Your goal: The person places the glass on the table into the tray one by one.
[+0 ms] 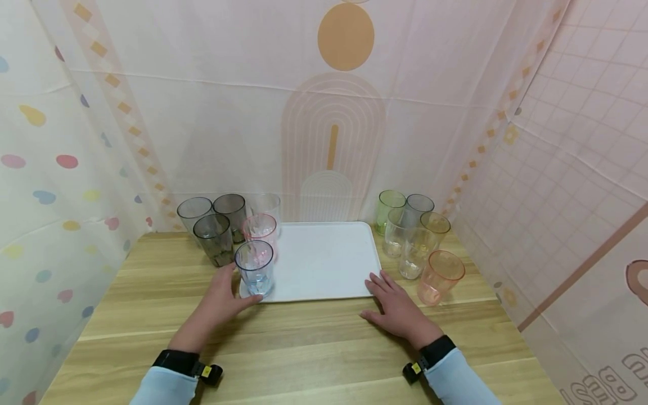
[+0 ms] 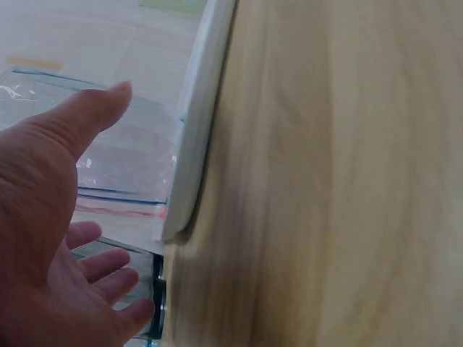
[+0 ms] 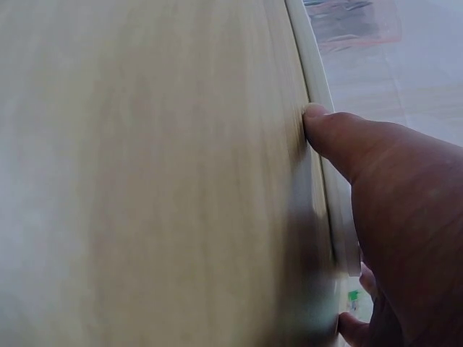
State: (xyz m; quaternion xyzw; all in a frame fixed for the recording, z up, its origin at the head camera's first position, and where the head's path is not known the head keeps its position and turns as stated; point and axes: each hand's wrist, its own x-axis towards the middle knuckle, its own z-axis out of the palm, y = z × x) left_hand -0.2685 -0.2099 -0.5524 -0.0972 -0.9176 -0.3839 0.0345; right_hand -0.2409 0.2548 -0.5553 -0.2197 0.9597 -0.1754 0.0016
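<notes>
A blue-tinted glass (image 1: 256,277) stands upright on the front left corner of a white tray (image 1: 324,259). My left hand (image 1: 220,298) is beside it, thumb at the front and fingers spread at the left; in the left wrist view the thumb and fingers are apart, not curled round the glass (image 2: 126,148). Behind the blue glass are a pink glass (image 1: 263,225) and a clear glass (image 1: 268,203). My right hand (image 1: 397,308) rests at the tray's front right corner, fingers extended onto the rim. The right wrist view shows its thumb beside the tray's edge (image 3: 322,79).
Left of the tray stand grey glasses (image 1: 212,239). To the right is a group of several glasses, among them a green one (image 1: 390,211) and an orange one (image 1: 439,278) near my right hand. The wooden table (image 1: 314,354) ends at a hanging cloth (image 1: 233,135).
</notes>
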